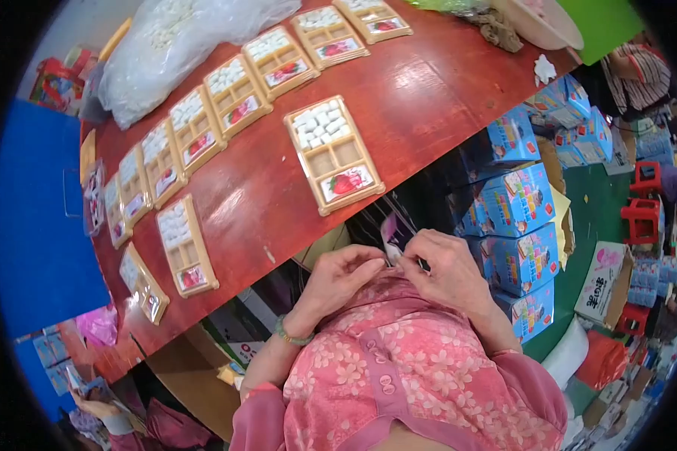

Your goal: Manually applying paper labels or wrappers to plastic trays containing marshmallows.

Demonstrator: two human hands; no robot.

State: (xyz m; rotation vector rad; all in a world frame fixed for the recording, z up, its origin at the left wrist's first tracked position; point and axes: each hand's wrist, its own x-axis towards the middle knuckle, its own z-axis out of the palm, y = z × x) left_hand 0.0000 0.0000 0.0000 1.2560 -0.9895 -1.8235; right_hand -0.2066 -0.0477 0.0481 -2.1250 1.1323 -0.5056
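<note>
The left hand (344, 274) and the right hand (444, 270) meet close in front of the person's pink flowered top (353, 364), fingers curled toward the thumbs and tips near each other. Whether either is clamped on something small cannot be told. A purple and white item (390, 228) shows just beyond the fingertips; contact with it is unclear. A beaded bracelet (296, 337) circles the left wrist.

Past the hands, near the edge of the red worktop (267, 192), lies the nearest tray (322, 163), light brown, with white pieces (320, 124) filling its far section, two bare compartments in the middle and a strawberry picture (347, 182) at the near end. Two more trays lie to the left, and a slanting row of similar ones runs behind. Beyond the row sits a clear plastic bag (154, 64) of white pieces. Blue boxes (519, 199) are stacked to the right, with red stools (641, 219) farther off.
</note>
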